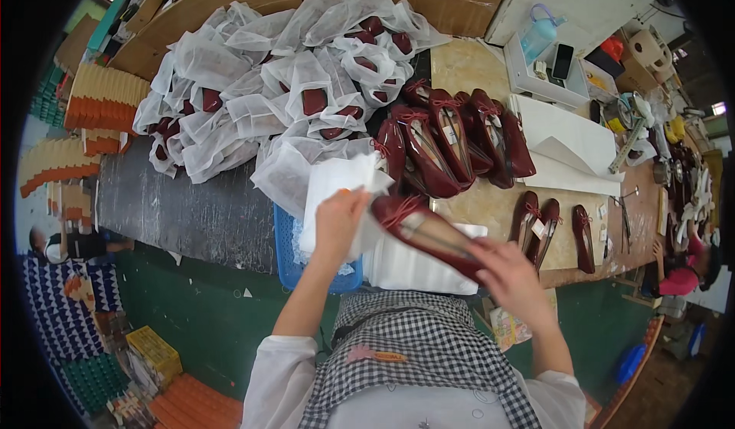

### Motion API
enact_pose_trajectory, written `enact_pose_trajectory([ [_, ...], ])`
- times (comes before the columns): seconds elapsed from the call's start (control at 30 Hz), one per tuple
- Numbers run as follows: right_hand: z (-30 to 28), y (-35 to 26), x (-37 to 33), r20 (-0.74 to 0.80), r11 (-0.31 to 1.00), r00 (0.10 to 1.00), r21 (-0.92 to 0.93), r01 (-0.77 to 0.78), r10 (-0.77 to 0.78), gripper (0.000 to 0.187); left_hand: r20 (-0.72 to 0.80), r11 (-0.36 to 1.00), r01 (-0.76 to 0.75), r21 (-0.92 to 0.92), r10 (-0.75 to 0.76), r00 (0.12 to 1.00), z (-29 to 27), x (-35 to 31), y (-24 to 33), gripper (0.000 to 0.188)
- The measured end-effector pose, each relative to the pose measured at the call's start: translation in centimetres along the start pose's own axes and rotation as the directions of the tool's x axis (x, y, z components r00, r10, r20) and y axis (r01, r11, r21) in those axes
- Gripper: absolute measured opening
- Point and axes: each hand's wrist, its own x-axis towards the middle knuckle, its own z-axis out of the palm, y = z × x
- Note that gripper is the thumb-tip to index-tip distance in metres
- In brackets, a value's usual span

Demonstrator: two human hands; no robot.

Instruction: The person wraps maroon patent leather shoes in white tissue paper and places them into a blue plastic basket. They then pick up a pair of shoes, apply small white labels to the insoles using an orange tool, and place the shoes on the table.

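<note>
My right hand [511,277] grips a dark red ballet flat [430,236] by its heel end. The shoe has a small bow and points its toe toward my left hand [341,221], whose fingers are closed on a thin white bag or sheet [318,190], slightly blurred. Right under the shoe lies a stack of white sheets or bags [417,264]. Beyond it, several more red flats [440,142] are crowded together on the table. Three single flats [583,237] lie farther right.
A large heap of red shoes in translucent white bags [253,115] covers the far left of the black table [176,214]. A blue basket [285,260] hangs by the near edge. At the far right stand a white tray [528,84] with a phone, and white paper [566,142]. Other people work at both sides.
</note>
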Motion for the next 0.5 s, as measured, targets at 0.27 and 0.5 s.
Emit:
enact_pose_trajectory([
  [0.27, 11.6, -3.3, 14.7, 0.076, 0.091, 0.994, 0.992, -0.083, 0.076, 0.042, -0.083, 0.985, 0.086, -0.152, -0.099, 0.992, -6.7, -3.6, 3.8, 0.007],
  [0.5, 12.7, -3.4, 15.0, 0.072, 0.691, 0.997, 0.721, -0.058, 0.009, 0.017, 0.095, 0.561, 0.435, -0.704, -0.532, 0.841, -5.0, -4.8, -2.5, 0.024],
])
